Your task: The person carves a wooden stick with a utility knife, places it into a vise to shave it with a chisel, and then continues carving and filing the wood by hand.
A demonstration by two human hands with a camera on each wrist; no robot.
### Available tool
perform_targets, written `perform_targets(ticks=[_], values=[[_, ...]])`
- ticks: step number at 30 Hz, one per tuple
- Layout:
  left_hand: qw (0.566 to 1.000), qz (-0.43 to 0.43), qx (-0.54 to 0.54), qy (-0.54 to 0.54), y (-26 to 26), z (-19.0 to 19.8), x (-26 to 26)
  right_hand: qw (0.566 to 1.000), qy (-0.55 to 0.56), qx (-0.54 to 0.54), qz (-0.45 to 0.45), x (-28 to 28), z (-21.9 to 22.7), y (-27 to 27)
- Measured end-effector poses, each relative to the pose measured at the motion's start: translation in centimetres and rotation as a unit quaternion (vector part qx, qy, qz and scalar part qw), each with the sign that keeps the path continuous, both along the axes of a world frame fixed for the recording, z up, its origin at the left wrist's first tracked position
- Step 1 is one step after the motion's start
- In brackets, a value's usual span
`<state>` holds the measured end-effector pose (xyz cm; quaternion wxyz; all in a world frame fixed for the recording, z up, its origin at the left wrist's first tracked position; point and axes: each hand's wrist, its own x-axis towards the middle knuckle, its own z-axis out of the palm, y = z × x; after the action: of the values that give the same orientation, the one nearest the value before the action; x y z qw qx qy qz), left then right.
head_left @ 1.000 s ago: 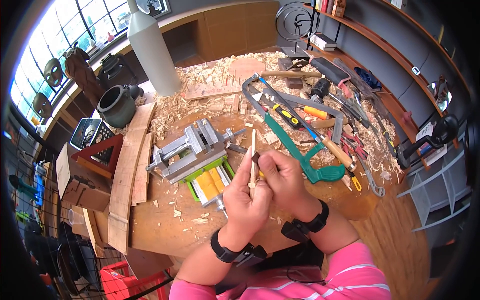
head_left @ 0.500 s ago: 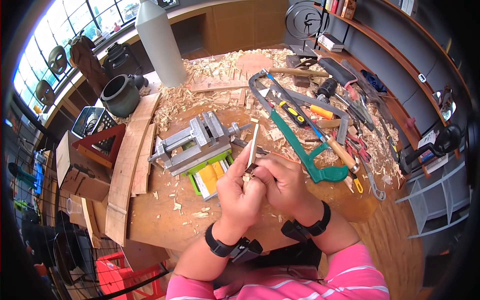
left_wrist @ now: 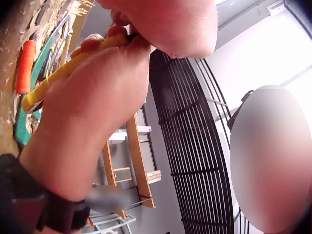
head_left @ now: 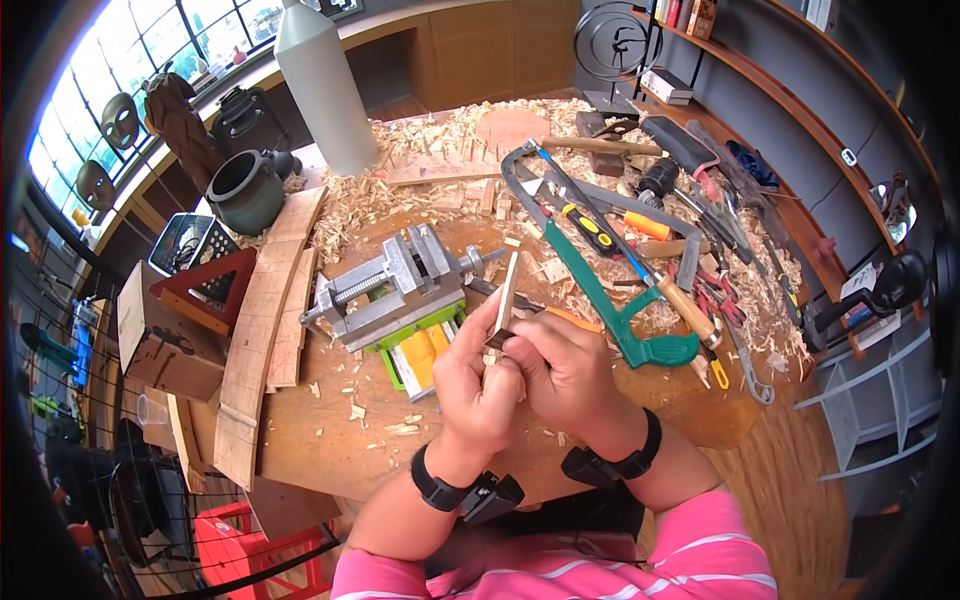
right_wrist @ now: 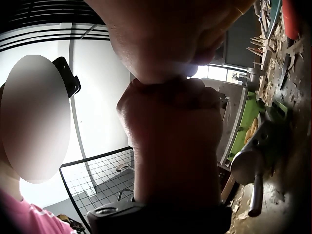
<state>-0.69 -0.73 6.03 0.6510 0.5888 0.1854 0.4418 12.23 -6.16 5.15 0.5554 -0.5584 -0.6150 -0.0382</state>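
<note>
In the head view, my left hand [head_left: 475, 385] grips a thin pale wooden stick [head_left: 511, 275] that points up and away from me, its index finger lying along the side. My right hand [head_left: 570, 365] presses close against the left one and holds a yellow-handled knife [left_wrist: 63, 70]. A dark part of the tool shows across the stick just above the thumbs. The handle's end sticks out past the right hand in the left wrist view. Fingers hide the stick's lower end. Beyond the hands to the left stands a metal vise [head_left: 400, 275].
Right of the hands lie a green-handled saw [head_left: 600, 300], a hacksaw [head_left: 600, 210] and several other tools among wood shavings [head_left: 450, 215]. Long boards [head_left: 270, 330] line the table's left side, beside a cardboard box [head_left: 165, 335]. A tall grey bottle [head_left: 325, 90] stands at the back.
The knife's dark part has come down the stick toward me, and the hands have closed together. The stick now leans slightly. Small head movement shifts the whole view a little.
</note>
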Motion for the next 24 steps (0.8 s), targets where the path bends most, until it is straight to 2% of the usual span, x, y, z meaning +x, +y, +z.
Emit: perform_targets(ticks=[2, 4, 8, 10, 11, 13, 16, 20, 22, 24], values=[[1.0, 0.0, 0.013, 0.014, 0.2, 0.1, -0.1, 1.0, -0.009, -0.005, 0.004, 0.0, 0.2, -0.1], [0.994, 0.028, 0.101, -0.007, 0.4, 0.1, 0.4, 0.999, -0.035, 0.013, 0.016, 0.3, 0.3, -0.3], [0.998, -0.014, 0.065, 0.009, 0.7, 0.2, -0.1, 0.997, -0.063, 0.03, 0.024, 1.2, 0.6, -0.3], [0.99, -0.013, 0.135, 0.04, 1.0, 0.2, 0.0, 0.996, -0.084, 0.031, 0.031, 1.6, 0.6, -0.3], [0.99, -0.014, 0.135, 0.039, 0.9, 0.2, 0.1, 0.996, -0.084, 0.031, 0.03, 1.6, 0.4, -0.3], [0.997, -0.079, -0.003, 0.008, 0.6, 0.1, 0.1, 0.999, -0.025, 0.021, 0.022, 1.8, 0.0, -0.1], [0.991, -0.115, -0.06, -0.035, 0.4, -0.6, 0.8, 0.999, 0.035, 0.005, 0.009, 2.2, 0.1, -0.1], [0.993, -0.102, -0.039, -0.05, 0.3, -1.0, 1.3, 0.999, 0.041, -0.002, -0.032, 2.3, 0.6, -0.5], [0.995, -0.099, -0.008, -0.008, 0.5, -0.4, 1.2, 0.997, 0.019, -0.006, -0.078, 2.5, 0.9, -0.6], [0.995, -0.096, -0.003, -0.001, 0.3, -0.2, 1.2, 0.997, 0.001, -0.001, -0.083, 2.7, 1.1, -0.8]])
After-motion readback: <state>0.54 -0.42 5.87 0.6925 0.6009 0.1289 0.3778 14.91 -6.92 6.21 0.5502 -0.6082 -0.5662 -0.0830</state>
